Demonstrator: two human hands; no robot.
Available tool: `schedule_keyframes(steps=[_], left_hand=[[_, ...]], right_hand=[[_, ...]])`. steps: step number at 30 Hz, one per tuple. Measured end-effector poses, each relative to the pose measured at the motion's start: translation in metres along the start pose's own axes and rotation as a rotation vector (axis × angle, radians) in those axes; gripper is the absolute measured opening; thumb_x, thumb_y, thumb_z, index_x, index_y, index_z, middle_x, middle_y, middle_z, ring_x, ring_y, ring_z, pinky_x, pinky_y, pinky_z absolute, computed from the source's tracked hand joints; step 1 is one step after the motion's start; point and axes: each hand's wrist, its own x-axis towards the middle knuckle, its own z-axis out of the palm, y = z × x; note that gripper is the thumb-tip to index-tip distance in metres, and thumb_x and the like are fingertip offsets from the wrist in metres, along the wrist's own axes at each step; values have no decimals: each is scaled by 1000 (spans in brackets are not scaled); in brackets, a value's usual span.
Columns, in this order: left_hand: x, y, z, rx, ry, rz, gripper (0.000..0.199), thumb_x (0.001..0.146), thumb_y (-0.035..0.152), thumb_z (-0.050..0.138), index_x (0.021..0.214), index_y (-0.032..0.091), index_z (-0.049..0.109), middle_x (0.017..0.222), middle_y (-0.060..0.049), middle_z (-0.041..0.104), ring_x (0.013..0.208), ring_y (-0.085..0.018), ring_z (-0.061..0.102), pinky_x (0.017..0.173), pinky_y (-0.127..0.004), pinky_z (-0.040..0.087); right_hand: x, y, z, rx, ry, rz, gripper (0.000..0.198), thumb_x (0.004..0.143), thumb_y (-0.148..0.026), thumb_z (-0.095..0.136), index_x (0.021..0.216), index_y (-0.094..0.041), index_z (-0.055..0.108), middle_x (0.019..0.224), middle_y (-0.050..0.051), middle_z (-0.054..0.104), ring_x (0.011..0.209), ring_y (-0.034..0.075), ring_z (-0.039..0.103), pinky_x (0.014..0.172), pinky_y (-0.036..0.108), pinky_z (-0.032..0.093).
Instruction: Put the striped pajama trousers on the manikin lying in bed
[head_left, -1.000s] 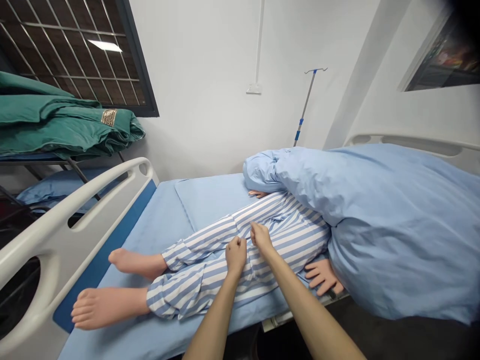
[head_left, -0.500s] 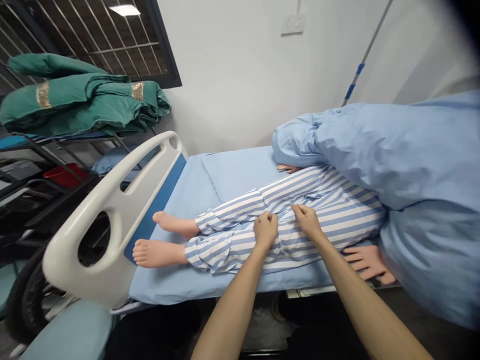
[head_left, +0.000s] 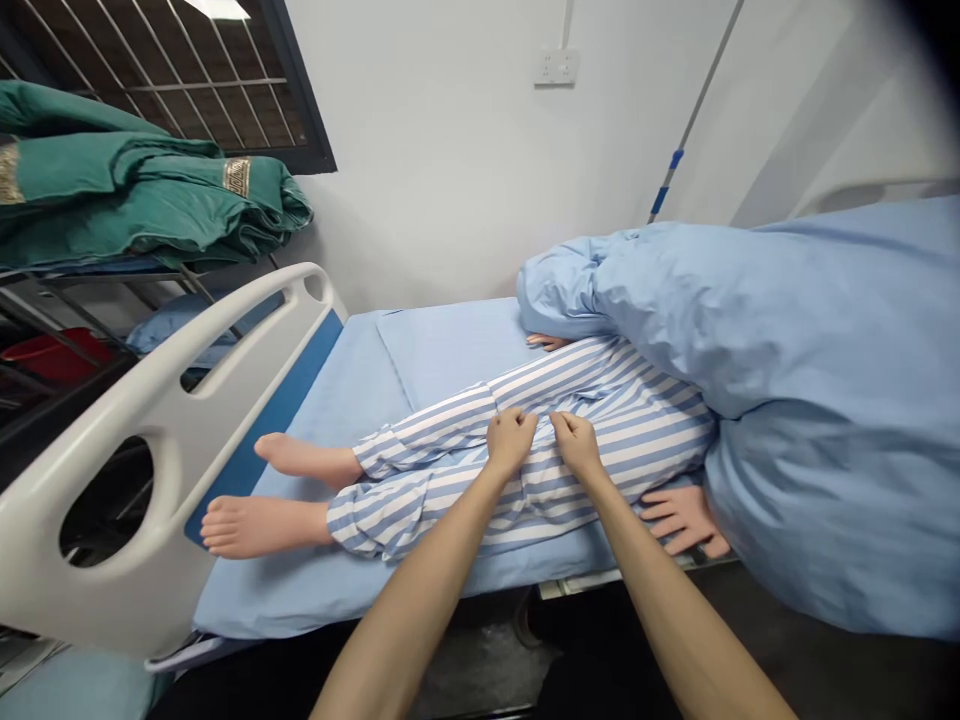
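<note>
A manikin lies on the bed in blue-and-white striped trousers [head_left: 420, 505], its bare feet [head_left: 262, 525] towards the footboard. Both my hands are over the thighs and knees of the trousers, fingers curled in. My left hand [head_left: 512, 438] is closed on the striped cloth near the knees. My right hand [head_left: 575, 442], also closed, pinches cloth a little further up the leg; a small gap separates the two fists. The fingertips are partly hidden. A large blue garment [head_left: 795, 330] covers the upper body, and the manikin's hand [head_left: 686, 518] lies palm down by the near hip.
The pale footboard [head_left: 169, 600] rises at the left end of the blue-sheeted bed [head_left: 442, 350]. Behind it, folded green cloth [head_left: 150, 205] lies on a rack. A thin pole [head_left: 679, 150] stands by the wall, with a socket [head_left: 556, 68] above the bed.
My hands have come closer together over the trousers. The view has shifted right, so the bed and manikin appear further left. Both hands stay closed.
</note>
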Motion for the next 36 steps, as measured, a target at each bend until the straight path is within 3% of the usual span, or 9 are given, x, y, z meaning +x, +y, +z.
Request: schedule_keyframes(steps=[5,11,17,24,31,36], left_hand=[[9,20,25,-66,25,-22,27,75,27,35,51,18,42,48,3,40,51,-9,37,50,-21,28],[-12,1,48,70,-21,-18,32,79,31,35,57,18,52,60,-4,56,60,-14,47,59,-25,30],[-10,-1,48,254,-58,14,38,83,33,28,65,19,57,69,-6,62,65,-15,51,58,-25,29],[-11,4,46,293,-46,7,35,81,31,29,64,19,58,70,-6,62,67,-16,52,59,-26,29],[-11,8,46,287,-68,20,31,77,30,33,54,20,52,61,-4,58,61,-15,48,56,-26,25],[-11,7,46,286,-72,32,31,76,31,33,49,20,44,53,-1,52,54,-13,41,52,-25,22]], right_hand=[[1,1,-1,25,8,14,36,78,-37,38,49,-18,29,47,-4,27,48,9,28,47,23,22],[-2,2,-1,-2,47,10,36,79,-36,38,49,-18,29,46,-4,30,48,9,30,48,23,23],[-2,-1,-1,12,61,17,36,79,-35,38,49,-18,28,46,-4,29,48,9,30,48,23,23],[-3,-3,-2,70,38,50,35,77,-36,37,48,-18,28,46,-4,28,47,9,29,46,22,23],[26,-17,-33,63,53,-6,37,77,-37,37,49,-19,24,47,-5,22,47,8,25,46,22,21],[34,1,-41,17,76,33,37,77,-36,37,48,-18,23,46,-5,22,46,8,25,46,22,21]])
